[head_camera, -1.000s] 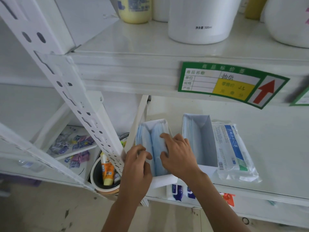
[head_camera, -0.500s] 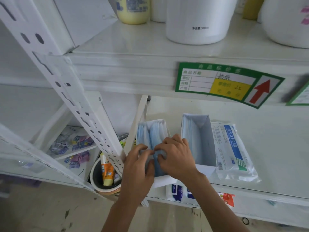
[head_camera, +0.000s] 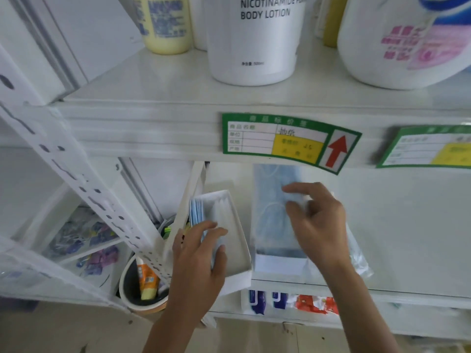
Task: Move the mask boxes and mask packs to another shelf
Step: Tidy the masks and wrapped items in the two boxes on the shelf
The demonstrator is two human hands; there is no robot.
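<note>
Fingers of the left hand (head_camera: 201, 253) curl round blue masks in the open white cardboard mask box (head_camera: 229, 233) on the white metal shelf (head_camera: 407, 238). Both hands worked that box a second ago; the right hand (head_camera: 318, 222) has since shifted to the neighbouring open mask box (head_camera: 275, 215), fingers loosely spread, touching its masks.
</note>
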